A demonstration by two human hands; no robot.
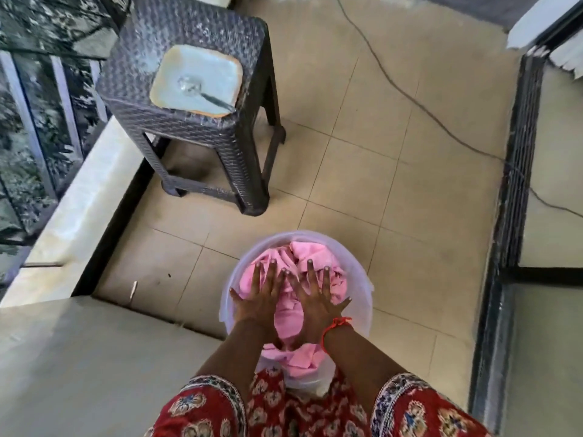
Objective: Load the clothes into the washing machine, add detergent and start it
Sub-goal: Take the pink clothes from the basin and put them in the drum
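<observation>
A translucent white bucket (359, 298) stands on the tiled floor just in front of me, filled with pink clothes (307, 252). My left hand (262, 294) and my right hand (315, 294) lie flat over the clothes with fingers spread, side by side, palms down. Neither hand grips anything. A red thread band circles my right wrist. On a dark woven-pattern stool (176, 118) at the upper left sits a pale square container (195, 80) with a spoon in it. No washing machine shows in this view.
A dark cable (419, 104) runs across the beige floor tiles from the top to the right. A low ledge with a railing (60, 99) borders the left side. A black threshold strip (517, 171) runs down the right. A light surface fills the lower left.
</observation>
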